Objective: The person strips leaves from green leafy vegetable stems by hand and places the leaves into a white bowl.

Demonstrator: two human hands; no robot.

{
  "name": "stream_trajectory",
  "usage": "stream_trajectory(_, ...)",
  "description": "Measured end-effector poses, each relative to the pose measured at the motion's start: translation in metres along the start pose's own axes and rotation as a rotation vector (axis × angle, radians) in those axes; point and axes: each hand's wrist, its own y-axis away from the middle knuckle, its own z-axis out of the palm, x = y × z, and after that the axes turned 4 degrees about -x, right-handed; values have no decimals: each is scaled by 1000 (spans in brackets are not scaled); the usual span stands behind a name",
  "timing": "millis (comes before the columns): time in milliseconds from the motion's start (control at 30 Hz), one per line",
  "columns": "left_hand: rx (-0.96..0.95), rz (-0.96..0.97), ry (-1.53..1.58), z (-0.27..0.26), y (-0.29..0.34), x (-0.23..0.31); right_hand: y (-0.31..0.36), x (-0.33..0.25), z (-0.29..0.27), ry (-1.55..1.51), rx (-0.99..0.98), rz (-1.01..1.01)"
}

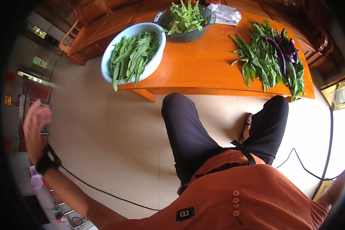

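My left hand (37, 119) is raised out at the far left, well away from the table. Its slightly blurred fingers are stretched upward, and it holds nothing. A black band (48, 159) with a cable circles that wrist. Only the upper part of my right arm shows at the lower right edge; the hand is out of the picture. On the table's left end a pale blue basin (161, 46) holds long green leaves (136, 55). Behind it, a dark basin (186, 36) is heaped with lighter leafy greens (186, 18).
Loose leafy greens (257, 63) and several purple eggplants (288, 46) lie on the right of the orange wooden table (195, 63). A crumpled white plastic package (225, 14) rests at the back. Wooden benches (111, 25) stand beyond. A black cable (103, 191) runs from my wrist.
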Motion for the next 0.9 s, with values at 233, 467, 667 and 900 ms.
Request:
stream_trajectory(233,-347,736,477,155,-91,122,-90,-137,83,-1172,-301,-198)
stream_trajectory(467,-855,1062,1186,379,-86,205,-92,-142,154,-1494,-473,-134)
stream_trajectory(667,-996,688,1705,493,-124,182,-40,-83,237,-868,-421,44)
stream_trajectory(900,-691,-110,1663,582,-124,138,-45,-58,347,-323,-326,-287)
